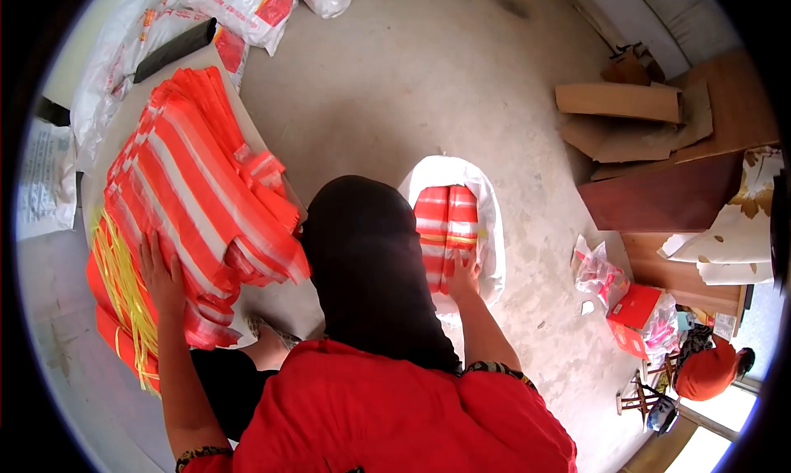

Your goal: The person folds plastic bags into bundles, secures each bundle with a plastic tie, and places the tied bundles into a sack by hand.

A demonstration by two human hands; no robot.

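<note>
My left hand point(161, 271) lies with its fingers spread on a heap of red-and-white striped plastic bags point(194, 172), which rests on a table. Yellow strips point(124, 296) lie in a bunch just left of that hand. On the right, my right hand point(463, 273) reaches into a white sack point(492, 226) on the floor and touches a striped bundle point(445, 213) tied with a yellow strip. Its fingertips rest at the bundle's lower right; whether they grip it cannot be made out.
White printed sacks point(239, 11) and a dark roll point(175, 50) are at the upper left. Flattened cardboard point(618, 102) lies on brown furniture at the right. Below it are a red box point(634, 306), folding stools point(638, 400) and a person in orange point(706, 372).
</note>
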